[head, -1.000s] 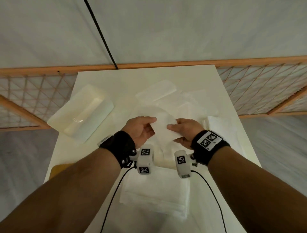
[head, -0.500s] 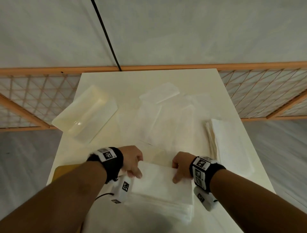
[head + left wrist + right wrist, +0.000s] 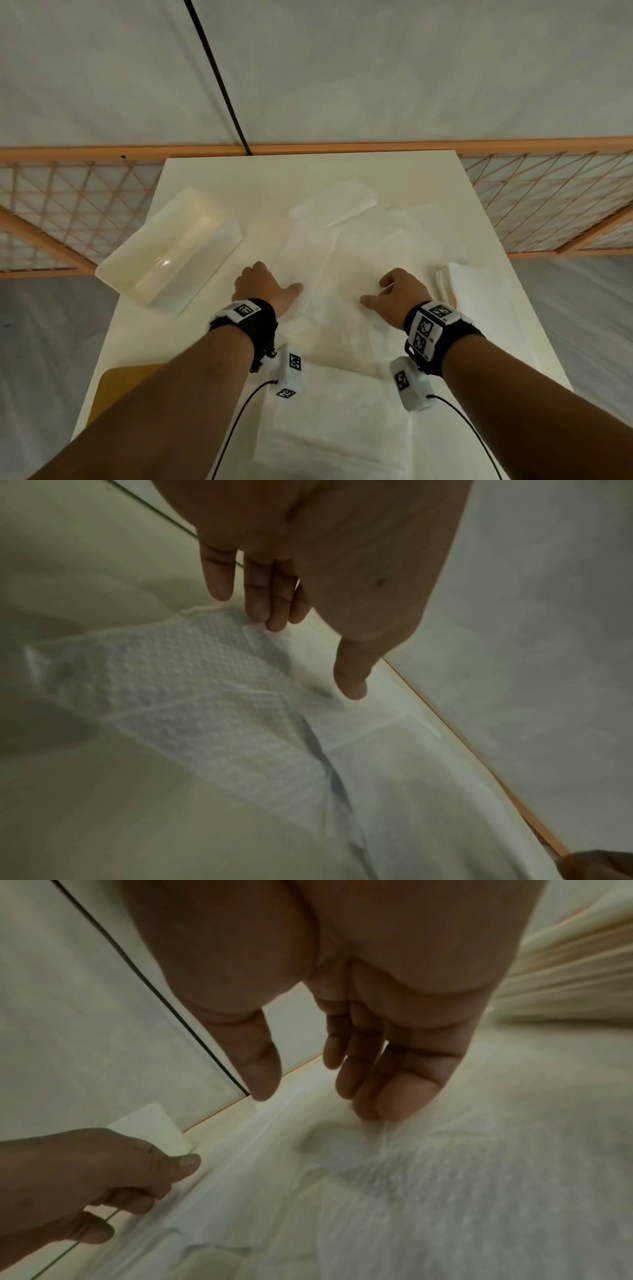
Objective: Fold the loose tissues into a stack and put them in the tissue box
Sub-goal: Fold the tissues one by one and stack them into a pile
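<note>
Fingers (image 3: 260,607) of both hands relaxed, holding nothing, tips reaching a loose tissue (image 3: 329,274) mid-worktop (image 3: 239,178). Folded stack (image 3: 339,421) at near edge, box (image 3: 171,246) left edge. Tissue's thin, limp, tears easy imo; pinch corners lightly w/ both hands.

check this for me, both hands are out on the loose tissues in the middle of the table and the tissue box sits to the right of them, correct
Not quite. The left hand and right hand are on the loose tissues mid-table, but the tissue box sits to their left, as the head view shows. On the right lies a tissue stack.
</note>
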Action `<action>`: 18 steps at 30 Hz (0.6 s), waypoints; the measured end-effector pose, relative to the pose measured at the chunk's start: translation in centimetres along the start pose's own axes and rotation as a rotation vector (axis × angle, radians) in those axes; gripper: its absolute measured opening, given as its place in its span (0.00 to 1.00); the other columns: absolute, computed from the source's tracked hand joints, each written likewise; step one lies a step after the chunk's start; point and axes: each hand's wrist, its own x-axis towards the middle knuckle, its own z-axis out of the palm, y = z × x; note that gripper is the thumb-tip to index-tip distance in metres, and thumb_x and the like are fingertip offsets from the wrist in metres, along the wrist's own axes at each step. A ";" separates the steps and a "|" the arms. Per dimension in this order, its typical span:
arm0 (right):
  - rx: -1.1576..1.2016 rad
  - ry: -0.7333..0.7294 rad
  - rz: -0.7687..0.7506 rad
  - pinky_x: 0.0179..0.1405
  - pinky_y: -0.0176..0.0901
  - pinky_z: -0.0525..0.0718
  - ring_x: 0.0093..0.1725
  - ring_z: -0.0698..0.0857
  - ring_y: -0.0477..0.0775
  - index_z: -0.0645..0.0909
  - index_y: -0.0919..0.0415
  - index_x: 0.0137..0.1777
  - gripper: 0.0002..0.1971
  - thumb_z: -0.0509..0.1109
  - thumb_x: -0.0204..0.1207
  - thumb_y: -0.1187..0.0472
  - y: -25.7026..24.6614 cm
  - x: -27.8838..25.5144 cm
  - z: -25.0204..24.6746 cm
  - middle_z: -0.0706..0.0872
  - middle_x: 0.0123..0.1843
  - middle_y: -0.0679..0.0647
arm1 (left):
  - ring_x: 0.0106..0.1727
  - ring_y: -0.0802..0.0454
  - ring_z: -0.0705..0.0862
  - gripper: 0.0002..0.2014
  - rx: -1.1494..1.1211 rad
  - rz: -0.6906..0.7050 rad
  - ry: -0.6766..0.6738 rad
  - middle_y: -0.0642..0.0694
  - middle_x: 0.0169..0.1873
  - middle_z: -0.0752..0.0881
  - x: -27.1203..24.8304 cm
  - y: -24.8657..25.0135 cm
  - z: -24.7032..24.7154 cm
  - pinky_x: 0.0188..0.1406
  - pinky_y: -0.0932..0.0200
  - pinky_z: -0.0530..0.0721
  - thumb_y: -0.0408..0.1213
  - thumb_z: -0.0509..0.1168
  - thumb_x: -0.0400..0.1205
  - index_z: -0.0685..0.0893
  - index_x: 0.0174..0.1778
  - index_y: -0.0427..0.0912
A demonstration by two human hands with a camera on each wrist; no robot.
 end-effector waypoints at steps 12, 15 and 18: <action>0.051 -0.049 0.052 0.58 0.47 0.85 0.56 0.85 0.53 0.73 0.54 0.71 0.38 0.86 0.65 0.44 1.0 2.2 0.8 0.84 0.54 0.48 | 0.59 0.40 0.85 0.31 -0.095 -0.039 -0.048 0.41 0.59 0.86 1.4 2.0 -0.4 0.56 0.50 0.85 0.54 0.78 0.75 0.79 0.66 0.37; 0.051 -0.069 0.049 0.55 0.46 0.83 0.57 0.85 0.53 0.72 0.54 0.72 0.40 0.87 0.64 0.44 0.9 2.3 0.9 0.83 0.56 0.49 | 0.66 0.37 0.83 0.38 -0.120 -0.055 -0.047 0.40 0.65 0.83 1.1 2.4 -0.3 0.59 0.47 0.85 0.53 0.80 0.73 0.73 0.72 0.38; 0.049 -0.080 0.044 0.58 0.48 0.85 0.58 0.84 0.54 0.71 0.54 0.73 0.42 0.88 0.63 0.44 1.0 2.3 1.0 0.83 0.57 0.48 | 0.59 0.38 0.86 0.27 -0.140 -0.068 -0.089 0.41 0.58 0.87 1.0 3.0 -0.3 0.53 0.51 0.84 0.46 0.80 0.75 0.80 0.64 0.37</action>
